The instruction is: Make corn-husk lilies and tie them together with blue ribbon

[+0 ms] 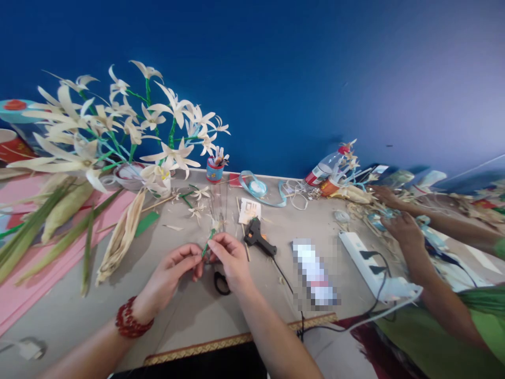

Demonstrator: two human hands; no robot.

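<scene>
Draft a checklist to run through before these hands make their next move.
1. Green stem held: ok; left hand and right hand both pinch it.
2. Right hand free: not ok; it is on the stem.
3. Glue gun within view: ok; it lies on the table beyond the right hand.
4. Glue gun hot: cannot tell.
5. Black loop clear of the right hand: cannot tell; partly hidden beside it.
6. Co-worker's hands apart: ok; past the power strip.
</scene>
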